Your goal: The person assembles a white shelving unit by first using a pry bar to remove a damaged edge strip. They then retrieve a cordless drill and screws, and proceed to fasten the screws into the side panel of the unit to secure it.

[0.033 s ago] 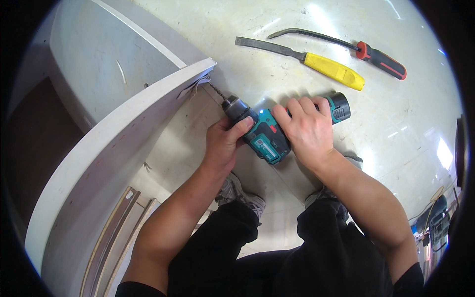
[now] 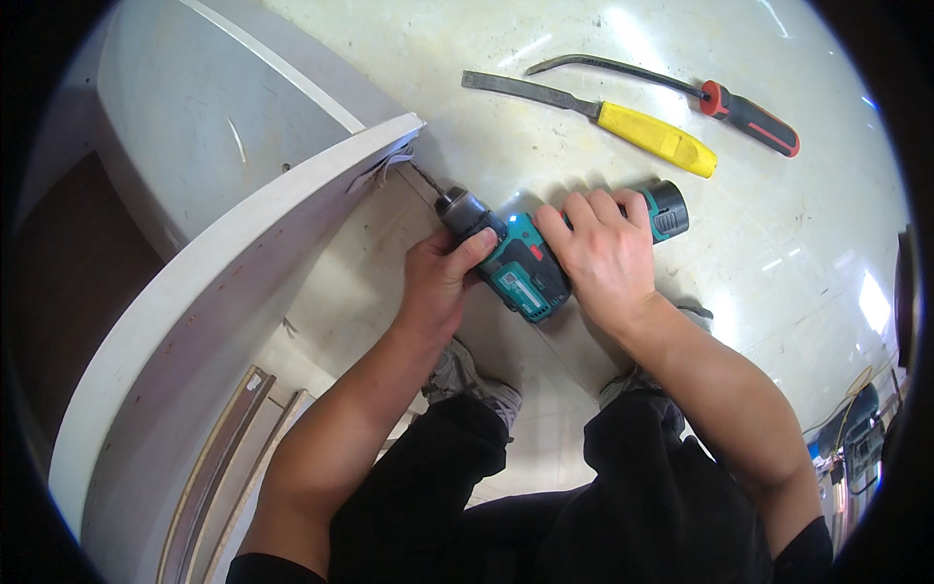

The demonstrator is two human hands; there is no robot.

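Both of my hands grip a teal and black cordless drill. My left hand wraps round its front body, thumb on top just behind the black chuck. Around the handle, near the battery end, my right hand is closed. The drill bit points up and left at the inner face of a curved white panel. Its tip meets a torn, frayed patch near the panel's far end; how deep it sits cannot be seen.
Beyond the drill, a flat scraper with a yellow handle and a bent pry tool with a black and red handle lie on the glossy floor. Wooden strips stand at lower left. Cables and equipment sit at far right.
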